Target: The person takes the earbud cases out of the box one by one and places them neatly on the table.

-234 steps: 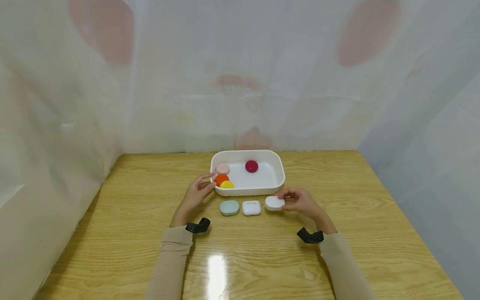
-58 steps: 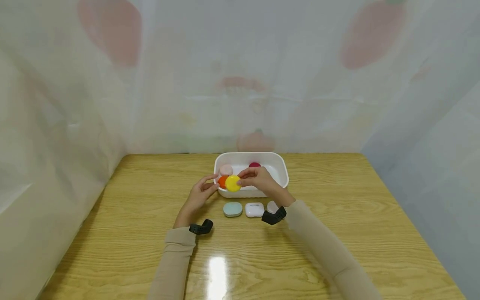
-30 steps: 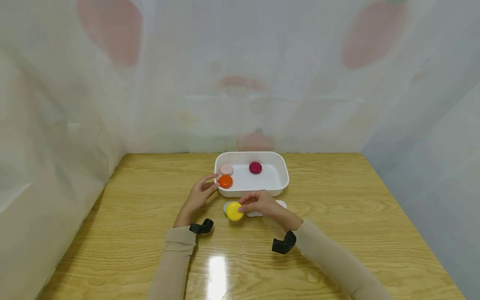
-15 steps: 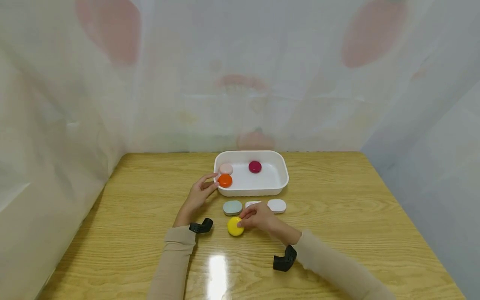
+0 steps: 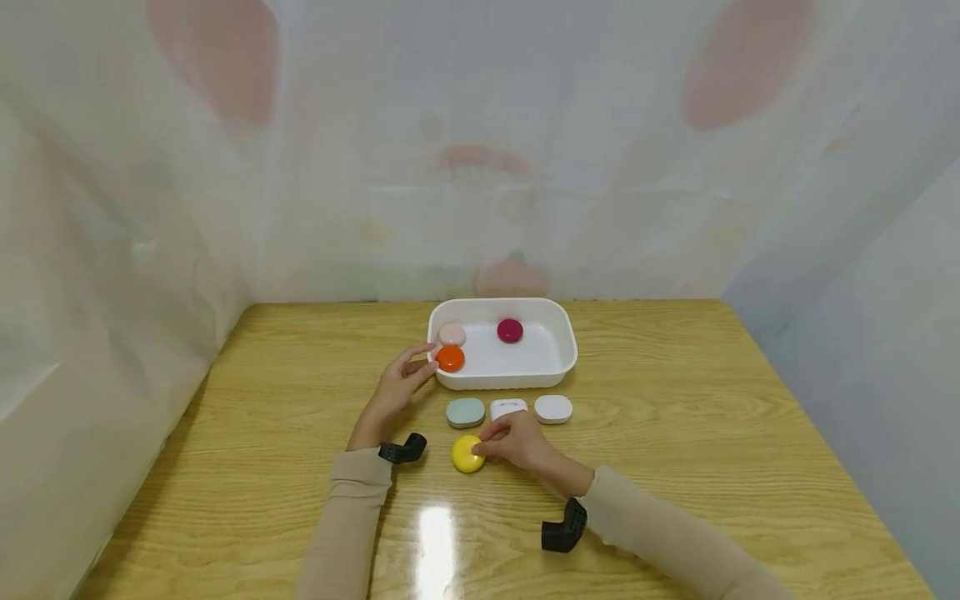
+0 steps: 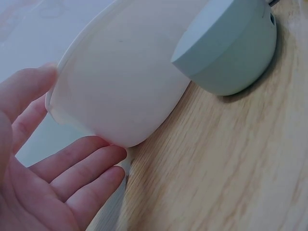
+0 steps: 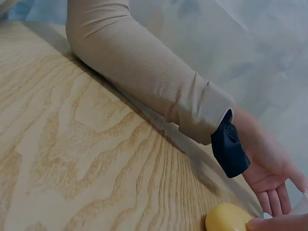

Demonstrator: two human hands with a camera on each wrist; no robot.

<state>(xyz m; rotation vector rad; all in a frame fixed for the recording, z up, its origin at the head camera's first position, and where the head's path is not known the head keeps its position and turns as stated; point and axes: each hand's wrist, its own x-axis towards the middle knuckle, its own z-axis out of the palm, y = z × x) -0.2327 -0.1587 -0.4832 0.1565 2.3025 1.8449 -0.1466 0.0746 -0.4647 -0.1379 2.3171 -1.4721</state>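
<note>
My right hand [image 5: 517,440] pinches the edge of a glossy yellow round case [image 5: 468,454], low over the table in front of a pale green oval case [image 5: 465,412]. In the right wrist view the thumb lies on this yellow case [image 7: 225,219]. My left hand [image 5: 393,387] touches the left end of a white tray [image 5: 498,382] with its fingertips. The left wrist view shows fingers [image 6: 91,161] extended against the tray's outer wall [image 6: 120,82]. Inside the tray are an orange round case [image 5: 450,359], a pale pink one [image 5: 452,334] and a dark red one [image 5: 510,331].
A white earbud case [image 5: 507,407], partly behind the right hand, stands in a row between the pale green case and a white oval case [image 5: 553,408]. Wood-grain table [image 5: 675,400] surrounds them. A printed cloth [image 5: 480,167] hangs behind the table.
My right hand let go of the white oval case, took the yellow case out of the tray and brought it forward past the row. It has barely moved since half a second ago. The left hand stayed.
</note>
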